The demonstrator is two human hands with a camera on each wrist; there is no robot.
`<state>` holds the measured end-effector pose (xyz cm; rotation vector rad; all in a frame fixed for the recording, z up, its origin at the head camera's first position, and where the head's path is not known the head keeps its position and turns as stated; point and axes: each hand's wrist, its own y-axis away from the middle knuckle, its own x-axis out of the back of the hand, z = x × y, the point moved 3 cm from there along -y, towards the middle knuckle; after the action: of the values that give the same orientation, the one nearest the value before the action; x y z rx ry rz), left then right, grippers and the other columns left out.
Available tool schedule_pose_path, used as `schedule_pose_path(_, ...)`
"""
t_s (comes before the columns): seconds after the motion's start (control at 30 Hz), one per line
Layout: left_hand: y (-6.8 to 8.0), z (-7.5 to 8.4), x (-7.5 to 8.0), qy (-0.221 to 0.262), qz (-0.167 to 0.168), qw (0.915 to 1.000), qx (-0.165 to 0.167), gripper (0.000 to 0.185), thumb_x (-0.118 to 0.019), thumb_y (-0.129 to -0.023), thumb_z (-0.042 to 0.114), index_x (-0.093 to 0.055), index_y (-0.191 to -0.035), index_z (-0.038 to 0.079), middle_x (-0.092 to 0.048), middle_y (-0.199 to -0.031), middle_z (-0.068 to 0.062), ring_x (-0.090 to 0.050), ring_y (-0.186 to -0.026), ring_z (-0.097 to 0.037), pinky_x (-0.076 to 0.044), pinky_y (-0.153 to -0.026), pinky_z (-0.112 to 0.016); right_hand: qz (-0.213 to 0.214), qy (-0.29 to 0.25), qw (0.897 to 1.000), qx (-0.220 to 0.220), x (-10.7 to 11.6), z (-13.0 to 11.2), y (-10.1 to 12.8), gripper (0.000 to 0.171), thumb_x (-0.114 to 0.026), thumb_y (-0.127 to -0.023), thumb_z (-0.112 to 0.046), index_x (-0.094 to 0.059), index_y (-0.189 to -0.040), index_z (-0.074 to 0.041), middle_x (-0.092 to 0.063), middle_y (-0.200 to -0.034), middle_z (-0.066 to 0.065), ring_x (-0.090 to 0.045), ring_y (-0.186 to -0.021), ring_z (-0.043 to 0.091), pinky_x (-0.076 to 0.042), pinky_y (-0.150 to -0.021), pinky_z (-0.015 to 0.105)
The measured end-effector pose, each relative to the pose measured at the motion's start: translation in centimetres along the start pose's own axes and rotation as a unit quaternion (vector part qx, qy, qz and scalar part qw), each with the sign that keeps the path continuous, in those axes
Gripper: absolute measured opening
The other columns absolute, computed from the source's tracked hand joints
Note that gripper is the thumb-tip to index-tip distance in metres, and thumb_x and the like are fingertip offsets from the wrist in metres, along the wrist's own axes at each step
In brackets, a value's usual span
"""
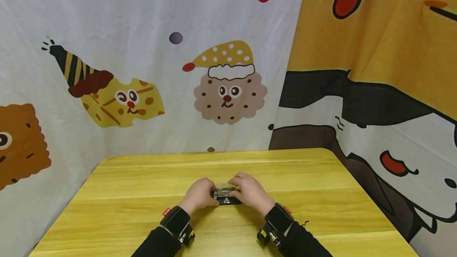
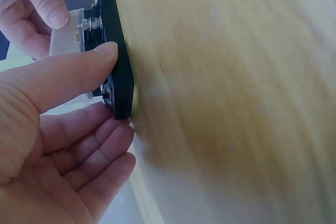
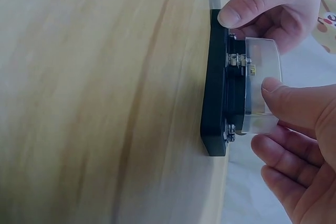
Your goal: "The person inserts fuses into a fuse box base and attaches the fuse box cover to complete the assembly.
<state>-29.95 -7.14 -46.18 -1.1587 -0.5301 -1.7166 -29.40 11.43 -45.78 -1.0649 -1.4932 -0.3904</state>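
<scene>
A small device with a flat black base (image 3: pixel 214 93), metal screw terminals (image 3: pixel 236 60) and a clear plastic cover (image 3: pixel 260 66) sits on the table, between both hands. My left hand (image 1: pixel 200 194) grips one end of the base, its thumb (image 2: pixel 79 72) lying along the edge and the other fingers around the end. With thumb and fingers, my right hand (image 1: pixel 251 193) pinches the sides of the clear cover at the opposite end. In the head view, the fingers of both hands partly hide the device.
The yellow wood-grain table (image 1: pixel 143 173) extends around the hands, its far edge close to a white cloth backdrop (image 1: pixel 143 19) with cartoon prints. At the right hangs an orange and dark printed cloth (image 1: pixel 321 43). Black bands with small cameras (image 1: pixel 187 235) sit on both wrists.
</scene>
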Motion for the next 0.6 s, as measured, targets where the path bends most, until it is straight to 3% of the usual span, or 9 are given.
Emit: schedule_pose_path(0.6, 0.13, 0.23, 0.17, -0.004, 0.000, 1.0000, -0.001, 0.028, -0.091, -0.063, 0.016, -0.070, -0.079, 0.007, -0.055, -0.071, 0.003, -0.045, -0.063, -0.014, -0.041, -0.062, -0.032, -0.002, 0.007, 1.000, -0.003, 0.00, -0.15, -0.05, 0.031, -0.079, -0.085, -0.025, -0.072, -0.111, -0.010, -0.063, -0.102, 0.003, -0.062, -0.091, 0.019, -0.052, -0.080, 0.032)
